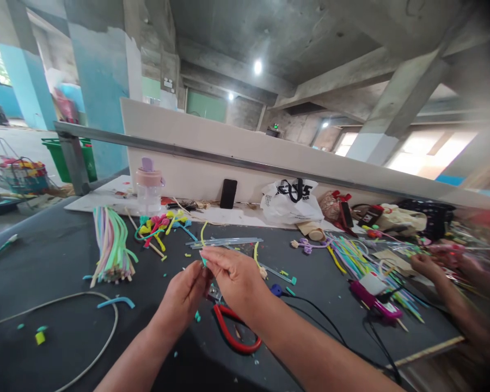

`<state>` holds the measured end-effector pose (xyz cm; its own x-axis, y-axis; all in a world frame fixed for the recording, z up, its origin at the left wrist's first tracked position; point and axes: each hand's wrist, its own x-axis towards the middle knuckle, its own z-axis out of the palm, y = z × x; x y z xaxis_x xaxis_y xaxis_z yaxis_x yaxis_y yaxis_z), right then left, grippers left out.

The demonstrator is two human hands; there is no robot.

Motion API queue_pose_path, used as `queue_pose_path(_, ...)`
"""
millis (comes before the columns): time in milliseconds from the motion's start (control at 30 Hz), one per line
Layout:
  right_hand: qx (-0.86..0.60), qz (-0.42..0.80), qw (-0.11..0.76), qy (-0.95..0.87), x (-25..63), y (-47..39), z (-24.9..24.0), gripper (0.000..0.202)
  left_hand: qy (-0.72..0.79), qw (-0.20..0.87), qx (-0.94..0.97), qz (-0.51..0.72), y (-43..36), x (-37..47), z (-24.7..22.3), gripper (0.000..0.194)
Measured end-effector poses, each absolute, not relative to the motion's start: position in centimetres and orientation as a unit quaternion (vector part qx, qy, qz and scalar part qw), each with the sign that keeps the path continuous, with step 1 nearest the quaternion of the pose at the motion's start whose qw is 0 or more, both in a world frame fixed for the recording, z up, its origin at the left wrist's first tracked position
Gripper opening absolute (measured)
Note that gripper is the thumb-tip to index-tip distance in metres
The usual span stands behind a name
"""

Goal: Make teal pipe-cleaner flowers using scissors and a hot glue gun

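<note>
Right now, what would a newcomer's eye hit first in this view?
First, the left hand and right hand, brought together mid-picture with a small green piece showing between them. Just below, partly hidden by the right hand, the red-handled tool stands out against the dark tabletop. Then the fanned bundle of pastel stems at left, and the white bag with black lettering at the back.

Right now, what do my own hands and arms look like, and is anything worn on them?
Your left hand and right hand show no gloves or rings that I can see. The left forearm and right forearm are without sleeves, watch or bracelet as far as they show.
</note>
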<state>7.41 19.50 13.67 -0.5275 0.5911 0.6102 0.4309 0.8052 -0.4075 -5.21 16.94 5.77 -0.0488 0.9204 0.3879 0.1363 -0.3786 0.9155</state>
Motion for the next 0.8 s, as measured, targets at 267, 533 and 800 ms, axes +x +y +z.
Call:
queue_pose_path(267,-0.309,0.204,0.38,-0.848,7.9,18.5,14.7,0.029,0.426,0.379,0.567,0.594,16.2,-4.8,6.7,0.028)
queue_pose_path(533,-0.354,0.372,0.456,-0.727,10.5,18.2,15.5,0.042,0.343,0.568,0.373,0.648,15.7,-4.7,7.7,0.033)
queue_pose_path(800,-0.412,0.415,0.434,-0.686,14.4,16.3,12.6,0.05,0.36,0.565,0.383,0.635,16.0,-4.6,7.9,0.036)
